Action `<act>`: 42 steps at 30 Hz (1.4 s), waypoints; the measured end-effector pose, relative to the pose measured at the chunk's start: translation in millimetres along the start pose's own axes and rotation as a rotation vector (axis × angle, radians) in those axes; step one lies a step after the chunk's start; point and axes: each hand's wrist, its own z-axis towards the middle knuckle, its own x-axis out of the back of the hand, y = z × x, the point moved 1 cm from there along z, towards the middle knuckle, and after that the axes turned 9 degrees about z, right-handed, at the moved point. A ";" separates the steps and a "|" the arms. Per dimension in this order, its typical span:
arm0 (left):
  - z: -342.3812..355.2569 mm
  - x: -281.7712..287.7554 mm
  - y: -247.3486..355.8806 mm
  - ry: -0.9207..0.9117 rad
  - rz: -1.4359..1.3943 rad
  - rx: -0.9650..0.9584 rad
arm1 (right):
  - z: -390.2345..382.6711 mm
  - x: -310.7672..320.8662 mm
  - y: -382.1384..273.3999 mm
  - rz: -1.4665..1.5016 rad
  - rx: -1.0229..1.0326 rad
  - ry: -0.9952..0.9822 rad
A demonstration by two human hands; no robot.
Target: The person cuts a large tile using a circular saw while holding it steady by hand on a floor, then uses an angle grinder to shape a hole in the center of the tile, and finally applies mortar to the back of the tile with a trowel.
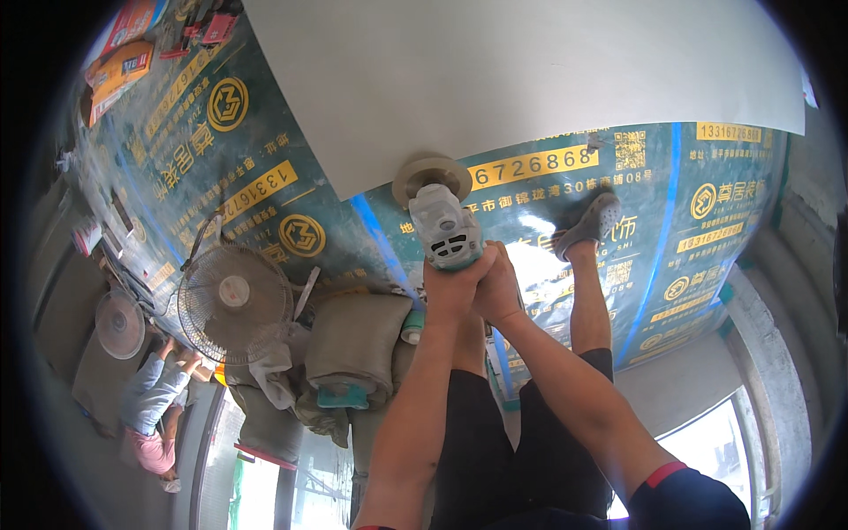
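An angle grinder (444, 228) with a whitish, dusty body is gripped in both my hands, close together. My left hand (450, 287) is wrapped round its near end, and my right hand (498, 290) closes against the left hand and the tool; its fingers are partly hidden. The round disc (413, 180) at the grinder's far end is at the near edge of a large pale grey slab (530, 66), close to its left corner. I cannot tell whether the disc touches the slab. Below lies a green printed protective sheet (353, 256) with blue tape strips.
A dusty floor fan (234, 300) stands at left, beside stacked grey-brown sacks (358, 340). Another round fan (120, 324) is farther left, near a person (155, 402) bending over. Orange bags (119, 75) lie at upper left. My shoed foot (594, 225) rests on the sheet.
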 end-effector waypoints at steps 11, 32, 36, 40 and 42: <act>-2.4 -53.4 2.9 -0.018 0.111 -0.063 | 7.6 42.2 15.7 0.079 0.074 0.097; -4.5 -230.7 14.8 -0.062 0.175 -0.167 | 42.6 186.2 80.6 0.195 0.040 0.215; -5.0 -271.8 17.2 -0.076 0.198 -0.185 | 49.9 228.8 90.6 0.237 -0.045 0.200; -9.5 -316.8 21.4 -0.083 0.232 -0.206 | 58.2 272.5 102.6 0.280 -0.111 0.195; -10.5 -339.1 21.8 -0.089 0.222 -0.217 | 62.5 291.9 109.9 0.301 -0.129 0.204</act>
